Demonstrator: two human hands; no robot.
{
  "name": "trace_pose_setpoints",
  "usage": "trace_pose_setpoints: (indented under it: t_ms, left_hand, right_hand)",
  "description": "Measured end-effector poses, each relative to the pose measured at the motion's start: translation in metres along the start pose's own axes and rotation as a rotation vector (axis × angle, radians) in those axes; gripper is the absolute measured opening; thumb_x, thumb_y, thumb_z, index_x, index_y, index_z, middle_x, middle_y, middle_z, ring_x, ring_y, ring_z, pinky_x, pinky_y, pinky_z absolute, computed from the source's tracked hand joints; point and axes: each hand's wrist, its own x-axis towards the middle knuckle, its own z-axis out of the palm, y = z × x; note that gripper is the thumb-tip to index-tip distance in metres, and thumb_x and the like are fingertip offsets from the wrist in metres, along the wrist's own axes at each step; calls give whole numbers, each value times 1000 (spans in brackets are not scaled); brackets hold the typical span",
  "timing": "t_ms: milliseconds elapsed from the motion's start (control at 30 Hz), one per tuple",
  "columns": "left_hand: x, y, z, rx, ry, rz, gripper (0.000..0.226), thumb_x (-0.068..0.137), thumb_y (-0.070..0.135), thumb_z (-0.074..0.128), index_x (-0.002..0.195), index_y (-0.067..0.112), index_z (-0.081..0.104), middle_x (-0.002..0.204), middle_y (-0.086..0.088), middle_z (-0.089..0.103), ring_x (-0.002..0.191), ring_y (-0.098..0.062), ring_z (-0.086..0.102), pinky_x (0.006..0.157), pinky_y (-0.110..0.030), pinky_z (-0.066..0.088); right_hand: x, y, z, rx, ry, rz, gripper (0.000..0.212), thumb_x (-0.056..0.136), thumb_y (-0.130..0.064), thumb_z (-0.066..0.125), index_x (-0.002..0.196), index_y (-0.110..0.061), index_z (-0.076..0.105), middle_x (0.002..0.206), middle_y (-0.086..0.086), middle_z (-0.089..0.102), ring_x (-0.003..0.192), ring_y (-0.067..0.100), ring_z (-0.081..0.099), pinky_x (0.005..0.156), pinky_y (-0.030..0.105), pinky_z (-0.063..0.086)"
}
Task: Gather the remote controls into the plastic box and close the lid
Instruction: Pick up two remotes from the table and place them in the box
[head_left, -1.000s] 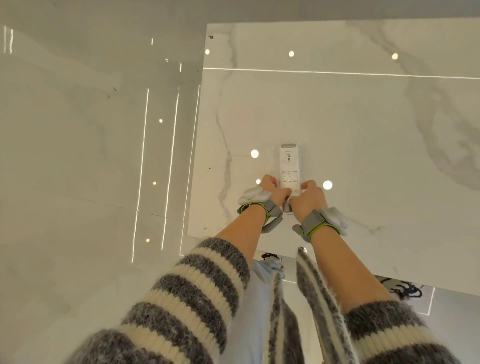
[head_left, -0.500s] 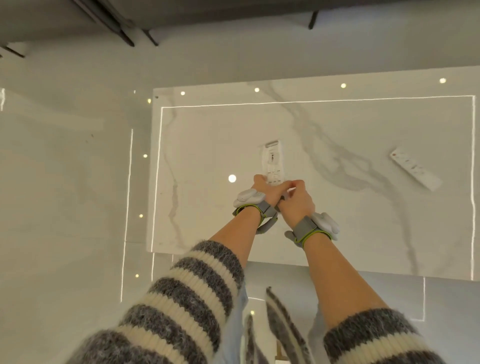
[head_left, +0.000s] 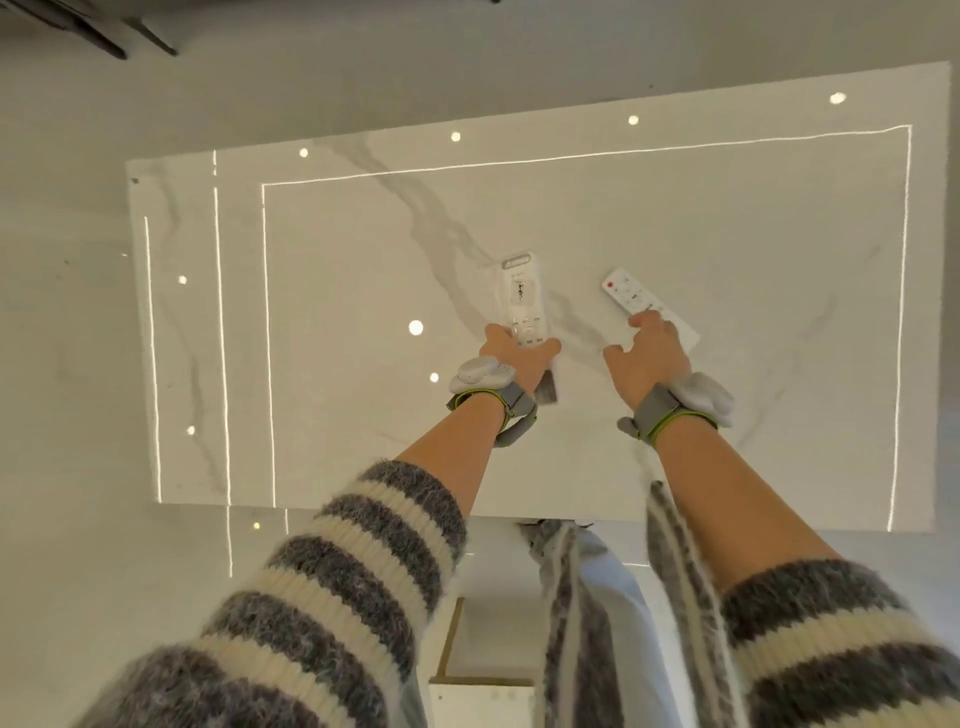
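Glossy marble table (head_left: 727, 218), possibly tiled floor (head_left: 67, 415)

No text can be read: dark marks on the white remote (head_left: 523, 301) are too blurred, and the second remote (head_left: 626, 295) shows only unlabelled buttons.

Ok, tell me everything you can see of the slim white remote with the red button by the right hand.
The slim white plastic remote with the red button lies flat and diagonal on the white marble table, red button at its far left end, small pale buttons below it. The right hand covers its near part, fingers on top; a firm grip cannot be told. It lies right of the wider white remote, apart from it.
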Motion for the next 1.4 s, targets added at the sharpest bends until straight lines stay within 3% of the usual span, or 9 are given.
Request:
trace_pose_setpoints:
  t_ms: [267,367,567,800,1000,1067,1167,1300,1400]
  left_hand:
    - [22,-2,40,30,56,-20,51,78,32,69,113,6,44,74,9,45,63,-11,48,52,-22,39]
    - [29,-11,49,53,56,-35,53,77,33,69,115,6,44,84,3,51,66,-14,51,51,-20,39]
    - [33,-18,65,63,64,-74,43,76,34,70,99,14,39,72,11,46,59,-5,47,49,-21,36]
    - [33,-15,76,85,45,-58,46,76,34,71,102,13,39,75,9,47,64,-11,51,54,-22,40]
    - [16,-12,79,121,35,-80,46,75,36,70,99,14,37,80,5,51,77,-22,56,72,-33,53]
    - [1,-8,73,127,23,-77,47,75,37,69,99,14,37,84,2,53,79,-23,57,78,-37,55]
    - [-20,3,62,114,19,-72,47,77,38,69,101,12,38,93,-3,54,81,-24,56,76,-35,51]
    - [-67,24,31,68,21,-39,57,77,36,69,116,5,43,100,-9,57,84,-26,55,72,-30,43]
    - [-112,43,0,46,21,11,67,75,36,73,123,1,43,113,-13,61,90,-26,57,74,-30,44]
  right_hand:
    - [68,40,4,-319,74,-77,42,88,-23,55,122,-4,42,121,18,44,103,36,51,69,39,38]
    - [84,50,11,-401,95,-116,43,86,-24,58,120,-2,42,120,18,44,102,36,51,68,38,35]
    - [105,56,16,-485,40,-137,41,90,-23,56,122,-2,42,117,17,50,103,34,54,76,38,39]
    - [111,62,28,-538,-1,-132,30,90,-14,52,117,-4,45,111,16,57,102,32,57,72,35,35]
    - [88,67,23,-156,-201,-64,33,85,-25,60,109,-2,55,109,16,64,91,35,63,72,35,48]
    - [69,59,16,42,-248,4,38,84,-22,63,114,0,56,112,17,66,97,37,64,78,38,52]
    - [43,49,4,336,-259,57,41,84,-16,61,121,-3,48,120,17,62,104,37,62,83,46,55]
    - [-13,36,-32,535,-246,32,40,86,-10,58,123,-2,46,120,15,61,103,31,60,75,33,46]
    - [-66,23,-72,666,-209,19,42,87,-7,55,126,1,41,113,11,58,107,32,59,77,35,47]
